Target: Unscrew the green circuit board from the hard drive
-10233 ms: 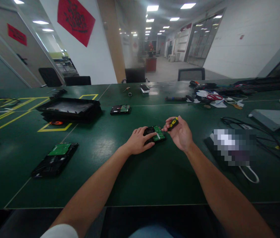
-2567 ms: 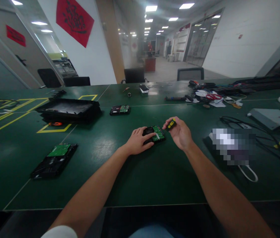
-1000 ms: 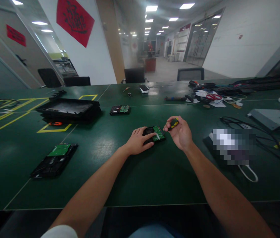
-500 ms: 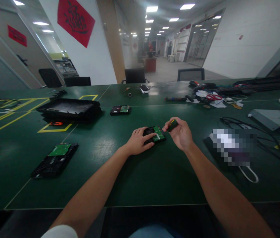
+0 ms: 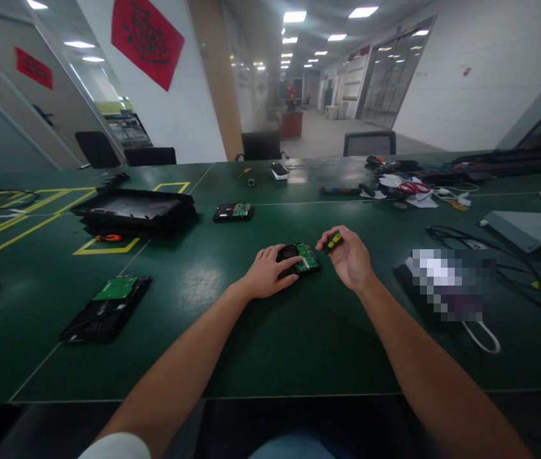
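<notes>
In the middle of the table lies a hard drive (image 5: 307,260) with a green circuit board facing up and a black body. My left hand (image 5: 268,272) grips it from the left, its index finger stretched over the board and the thumb along the near edge. Just beyond the drive's right end, my right hand (image 5: 351,258) is closed around a screwdriver (image 5: 333,240) with a yellow-and-black handle. The handle sits tilted between thumb and fingers. I cannot make out the screwdriver's tip.
Another hard drive (image 5: 108,308) lies at left, and a smaller one (image 5: 233,211) farther back. A black open casing (image 5: 136,210) stands behind, with an orange-handled tool (image 5: 108,238) beside it. On the right are a grey metal box (image 5: 531,229), black cables (image 5: 500,268) and a blurred-out object (image 5: 447,284).
The screwdriver handle has turned in my right hand, showing more of its yellow side. My left hand and the drive beneath it keep their place.
</notes>
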A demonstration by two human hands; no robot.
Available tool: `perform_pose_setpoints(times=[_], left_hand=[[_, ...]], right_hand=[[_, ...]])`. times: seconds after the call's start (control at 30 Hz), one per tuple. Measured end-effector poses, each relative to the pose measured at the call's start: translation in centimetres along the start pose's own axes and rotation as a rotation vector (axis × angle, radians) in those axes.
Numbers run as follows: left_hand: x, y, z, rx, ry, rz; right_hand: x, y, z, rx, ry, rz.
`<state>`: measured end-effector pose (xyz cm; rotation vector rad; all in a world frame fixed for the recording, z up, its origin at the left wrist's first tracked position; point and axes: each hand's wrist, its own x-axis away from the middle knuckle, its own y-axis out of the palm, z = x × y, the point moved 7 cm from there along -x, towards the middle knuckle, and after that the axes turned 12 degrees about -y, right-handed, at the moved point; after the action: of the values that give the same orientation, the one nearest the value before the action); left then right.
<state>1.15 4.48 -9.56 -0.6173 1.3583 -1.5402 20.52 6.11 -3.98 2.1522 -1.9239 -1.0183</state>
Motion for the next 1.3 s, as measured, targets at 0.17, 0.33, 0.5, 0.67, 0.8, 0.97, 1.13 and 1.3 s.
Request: perform_pose_setpoints(times=[0.17, 0.33, 0.5, 0.67, 0.8, 0.97, 1.13, 1.3], left_hand=[[0.02, 0.0, -0.01, 0.003, 0.001, -0.001], [0.0, 0.02, -0.06, 0.018, -0.002, 0.001], [0.02, -0.08, 0.06, 0.01, 0.005, 0.004], [0.02, -0.14, 0.12, 0.021, 0.006, 0.011], [0.0, -0.03, 0.03, 0.015, -0.003, 0.009], [0.05, 0.0, -0.07, 0.016, -0.003, 0.003], [0.05, -0.02, -0.04, 0.0, 0.005, 0.003], [0.01, 0.01, -0.07, 0.013, -0.003, 0.003]], right_hand=[[-0.1, 0.13, -0.03, -0.032, 0.011, -0.028], [-0.09, 0.33, -0.18, -0.018, 0.024, -0.052], [-0.09, 0.08, -0.05, 0.019, 0.013, -0.035], [-0.04, -0.01, 0.11, 0.03, -0.013, -0.037], [-0.08, 0.06, 0.11, 0.031, -0.004, -0.041], [-0.18, 0.24, -0.22, 0.011, 0.009, -0.062], [-0.04, 0.39, -0.3, 0.024, -0.003, -0.063], [0.01, 0.4, -0.21, -0.024, 0.015, -0.048]])
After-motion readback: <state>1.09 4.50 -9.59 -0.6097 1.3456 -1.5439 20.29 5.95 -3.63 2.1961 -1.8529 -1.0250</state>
